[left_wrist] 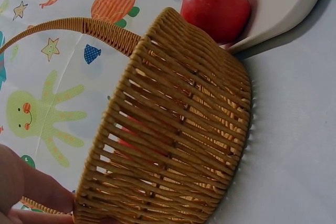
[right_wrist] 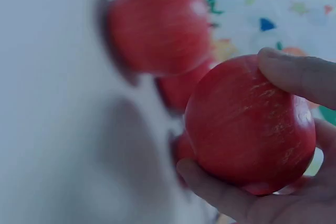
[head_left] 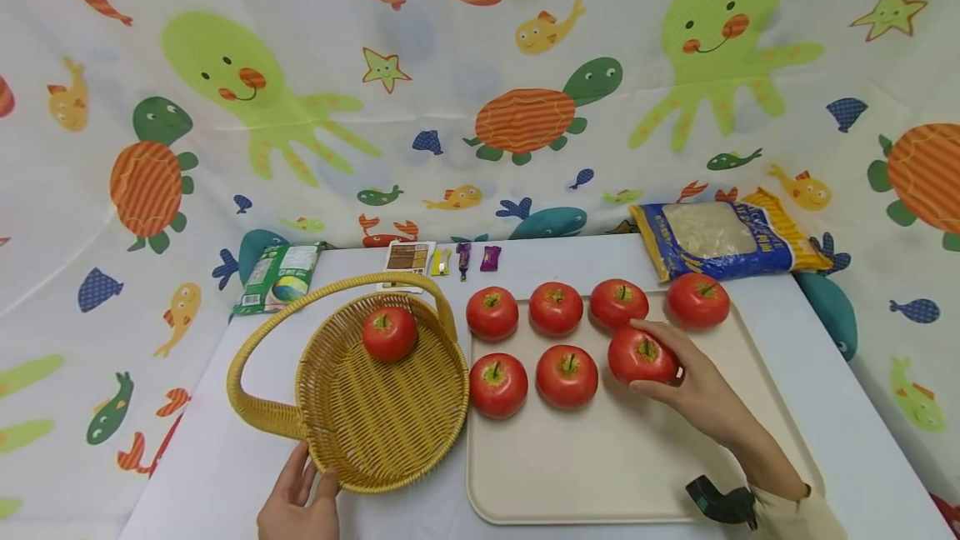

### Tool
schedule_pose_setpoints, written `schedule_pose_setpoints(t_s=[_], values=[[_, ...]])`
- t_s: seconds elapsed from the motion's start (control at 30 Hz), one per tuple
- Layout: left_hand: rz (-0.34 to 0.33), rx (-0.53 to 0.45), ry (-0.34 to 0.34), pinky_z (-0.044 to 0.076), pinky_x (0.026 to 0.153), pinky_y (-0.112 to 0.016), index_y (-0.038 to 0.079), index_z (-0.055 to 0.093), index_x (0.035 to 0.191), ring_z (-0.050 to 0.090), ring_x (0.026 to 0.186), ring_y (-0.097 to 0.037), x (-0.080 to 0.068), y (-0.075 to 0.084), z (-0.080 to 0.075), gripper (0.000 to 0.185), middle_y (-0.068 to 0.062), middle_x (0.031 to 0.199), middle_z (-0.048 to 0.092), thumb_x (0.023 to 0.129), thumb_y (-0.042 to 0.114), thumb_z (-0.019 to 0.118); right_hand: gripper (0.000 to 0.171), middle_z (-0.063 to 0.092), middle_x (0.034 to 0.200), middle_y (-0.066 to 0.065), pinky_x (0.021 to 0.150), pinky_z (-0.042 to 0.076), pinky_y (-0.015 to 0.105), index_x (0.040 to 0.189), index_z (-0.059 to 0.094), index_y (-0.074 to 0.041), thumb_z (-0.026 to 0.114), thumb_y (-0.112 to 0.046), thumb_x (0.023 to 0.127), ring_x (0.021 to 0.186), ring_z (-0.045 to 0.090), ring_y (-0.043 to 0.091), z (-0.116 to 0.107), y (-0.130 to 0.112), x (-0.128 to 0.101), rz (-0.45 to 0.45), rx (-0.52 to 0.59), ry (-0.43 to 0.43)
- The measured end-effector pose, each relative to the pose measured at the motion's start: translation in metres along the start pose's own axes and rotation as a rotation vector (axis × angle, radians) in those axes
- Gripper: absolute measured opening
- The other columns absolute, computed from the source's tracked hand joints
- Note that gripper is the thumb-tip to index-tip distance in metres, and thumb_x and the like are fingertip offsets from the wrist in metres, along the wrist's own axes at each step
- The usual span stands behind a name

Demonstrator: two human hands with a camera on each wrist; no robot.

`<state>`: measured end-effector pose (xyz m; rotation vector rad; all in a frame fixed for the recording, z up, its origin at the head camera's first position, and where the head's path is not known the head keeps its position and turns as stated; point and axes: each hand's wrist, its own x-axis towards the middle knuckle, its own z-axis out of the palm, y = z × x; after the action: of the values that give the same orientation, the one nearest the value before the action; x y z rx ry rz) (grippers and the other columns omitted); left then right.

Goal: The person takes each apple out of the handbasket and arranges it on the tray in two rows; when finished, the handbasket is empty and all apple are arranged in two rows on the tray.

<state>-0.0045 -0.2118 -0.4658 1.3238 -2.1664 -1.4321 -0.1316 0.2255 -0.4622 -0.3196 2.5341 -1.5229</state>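
My right hand (head_left: pixel 701 386) grips a red apple (head_left: pixel 640 355) between thumb and fingers. The right wrist view shows this apple (right_wrist: pixel 249 127) raised above the pale surface, with other apples (right_wrist: pixel 160 24) behind it. Below and around it lies a beige tray (head_left: pixel 600 473), which carries several more red apples (head_left: pixel 567 377) in two rows. To the left stands a round woven basket (head_left: pixel 382 415) with a tall arched handle; one apple (head_left: pixel 389 333) lies inside near the back. My left hand (head_left: pixel 303 494) holds the basket's near-left rim, its fingertips right at the weave (left_wrist: pixel 157 129).
A blue-and-yellow bag (head_left: pixel 720 236) lies behind the tray's back right. Behind the basket are a green packet (head_left: pixel 281 277), a brown-and-white packet (head_left: pixel 408 257) and small wrapped pieces (head_left: pixel 464 258). A sea-animal curtain (head_left: pixel 450 48) hangs behind the white table (head_left: pixel 202 457).
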Motion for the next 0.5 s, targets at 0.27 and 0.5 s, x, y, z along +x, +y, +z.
schedule_pose_setpoints(t_s=[0.27,0.5], values=[[0.006,-0.010,0.008,0.060,0.071,-0.027,-0.001,0.041,0.153,0.053,0.128,-0.051,-0.001,0.001,0.001,0.062,-0.035,0.145,0.047,0.094,-0.003,0.059,0.077,0.044,0.153,0.016,0.109,0.040,0.070,0.151,0.048,-0.017,0.085,-0.022,0.084,0.137,0.042,0.043,0.010,0.023,-0.003,0.002,-0.017,0.025],[0.023,-0.015,0.012,0.060,0.067,-0.022,-0.004,0.042,0.152,0.052,0.128,-0.052,-0.003,0.002,0.001,0.061,-0.037,0.144,0.047,0.093,-0.005,0.059,0.077,0.047,0.152,0.020,0.110,0.037,0.072,0.150,0.049,-0.015,0.086,-0.024,0.083,0.138,0.042,0.045,0.014,0.028,-0.003,0.005,-0.062,0.041]])
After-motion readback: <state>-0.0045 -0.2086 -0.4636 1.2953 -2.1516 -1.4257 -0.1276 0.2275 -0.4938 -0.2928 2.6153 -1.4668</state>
